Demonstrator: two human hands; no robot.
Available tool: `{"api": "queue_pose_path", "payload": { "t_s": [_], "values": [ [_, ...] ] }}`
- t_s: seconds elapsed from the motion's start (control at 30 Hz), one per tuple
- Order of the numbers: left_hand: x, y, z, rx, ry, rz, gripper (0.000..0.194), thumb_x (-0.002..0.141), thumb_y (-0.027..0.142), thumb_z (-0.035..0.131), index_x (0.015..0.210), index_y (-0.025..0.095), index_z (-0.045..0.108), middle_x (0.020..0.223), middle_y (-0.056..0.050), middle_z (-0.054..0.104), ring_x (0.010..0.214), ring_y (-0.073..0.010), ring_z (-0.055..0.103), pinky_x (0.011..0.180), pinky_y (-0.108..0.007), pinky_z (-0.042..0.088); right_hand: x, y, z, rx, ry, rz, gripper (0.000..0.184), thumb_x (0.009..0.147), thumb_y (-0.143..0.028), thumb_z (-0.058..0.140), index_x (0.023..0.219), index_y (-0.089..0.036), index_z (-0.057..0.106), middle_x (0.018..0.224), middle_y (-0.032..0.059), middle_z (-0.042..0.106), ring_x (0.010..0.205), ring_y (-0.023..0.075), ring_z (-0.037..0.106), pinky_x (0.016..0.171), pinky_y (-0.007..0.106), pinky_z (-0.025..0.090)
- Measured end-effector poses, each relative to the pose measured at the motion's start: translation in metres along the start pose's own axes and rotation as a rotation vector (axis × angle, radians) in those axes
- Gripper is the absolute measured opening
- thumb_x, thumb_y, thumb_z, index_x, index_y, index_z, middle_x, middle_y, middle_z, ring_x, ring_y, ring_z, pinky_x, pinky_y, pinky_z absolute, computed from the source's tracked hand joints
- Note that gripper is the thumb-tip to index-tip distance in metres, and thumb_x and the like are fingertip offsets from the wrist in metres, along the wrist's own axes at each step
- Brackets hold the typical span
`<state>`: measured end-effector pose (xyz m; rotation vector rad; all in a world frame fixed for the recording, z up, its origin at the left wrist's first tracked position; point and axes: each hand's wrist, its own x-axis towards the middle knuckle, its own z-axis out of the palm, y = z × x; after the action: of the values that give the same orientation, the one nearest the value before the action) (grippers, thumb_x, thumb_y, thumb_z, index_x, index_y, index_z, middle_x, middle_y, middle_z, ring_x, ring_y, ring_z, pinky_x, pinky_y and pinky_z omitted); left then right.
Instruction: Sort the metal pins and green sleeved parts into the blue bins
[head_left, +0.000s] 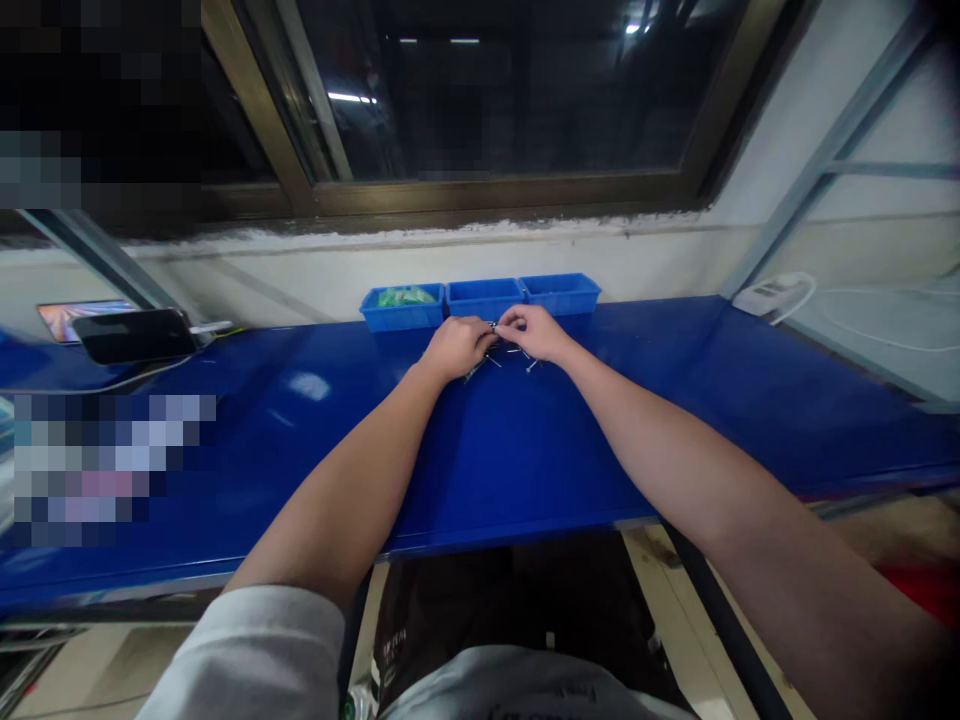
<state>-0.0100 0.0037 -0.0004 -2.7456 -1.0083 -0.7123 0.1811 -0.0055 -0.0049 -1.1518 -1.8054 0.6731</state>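
My left hand (pixel 456 346) and my right hand (pixel 531 332) meet over the blue table, just in front of a row of blue bins. The fingers of both hands are pinched together, almost touching. A small shiny metal piece shows between the fingertips, too small to make out. Under and around the hands lie several thin metal screws (pixel 532 367), some partly covered by the fingers. The left blue bin (pixel 405 318) contains green-and-white packets (pixel 406 296). Beside it stand the middle bin (pixel 485 294) and the right bin (pixel 561 294), whose contents I cannot see well.
The blue table (pixel 517 470) runs along a wall below a window. A black phone (pixel 135 335) with a cable rests at the left, next to another lit screen (pixel 71 320). On the right, a white power strip (pixel 772 294) lies by a metal frame post.
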Motion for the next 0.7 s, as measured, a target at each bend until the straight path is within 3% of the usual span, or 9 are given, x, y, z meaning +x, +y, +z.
{"api": "queue_pose_path", "payload": {
  "t_s": [0.2, 0.4, 0.57, 0.7],
  "values": [
    [-0.0008, -0.0012, -0.0007, 0.009, 0.066, -0.043, 0.030, 0.099, 0.027, 0.046, 0.094, 0.014, 0.073, 0.095, -0.011, 0.074, 0.089, -0.0228, 0.068, 0.084, -0.036, 0.052, 0.0025, -0.0019, -0.0038, 0.201, 0.018, -0.052, 0.012, 0.072, -0.028, 0.074, 0.077, -0.017, 0.069, 0.078, 0.0031, 0.071, 0.076, 0.0170, 0.064, 0.080, 0.035, 0.051],
    [-0.0003, 0.0005, -0.0010, -0.010, 0.067, -0.086, 0.031, 0.100, 0.028, 0.045, 0.098, 0.014, 0.072, 0.099, -0.012, 0.074, 0.094, -0.0233, 0.068, 0.088, -0.036, 0.051, 0.0020, -0.0022, -0.0062, 0.241, 0.014, -0.018, 0.015, 0.072, -0.029, 0.073, 0.081, -0.016, 0.074, 0.078, 0.0038, 0.073, 0.077, 0.0180, 0.064, 0.082, 0.038, 0.051],
    [-0.0017, 0.0044, -0.0013, -0.008, 0.101, -0.237, 0.036, 0.100, 0.039, 0.047, 0.120, 0.014, 0.064, 0.119, -0.014, 0.070, 0.111, -0.0261, 0.065, 0.097, -0.041, 0.048, 0.0065, -0.0029, -0.0063, 0.100, 0.121, -0.028, 0.022, 0.077, -0.028, 0.071, 0.095, -0.015, 0.076, 0.094, 0.0083, 0.075, 0.091, 0.0211, 0.066, 0.089, 0.040, 0.049],
    [-0.0029, 0.0052, -0.0002, 0.013, 0.093, -0.363, 0.045, 0.101, 0.044, 0.043, 0.130, 0.013, 0.057, 0.128, -0.017, 0.065, 0.117, -0.0288, 0.062, 0.100, -0.043, 0.047, 0.0098, -0.0047, -0.0017, -0.231, 0.210, -0.043, 0.043, 0.079, -0.027, 0.070, 0.121, -0.018, 0.070, 0.115, 0.0103, 0.073, 0.111, 0.0275, 0.060, 0.100, 0.046, 0.045]
  ]
}}
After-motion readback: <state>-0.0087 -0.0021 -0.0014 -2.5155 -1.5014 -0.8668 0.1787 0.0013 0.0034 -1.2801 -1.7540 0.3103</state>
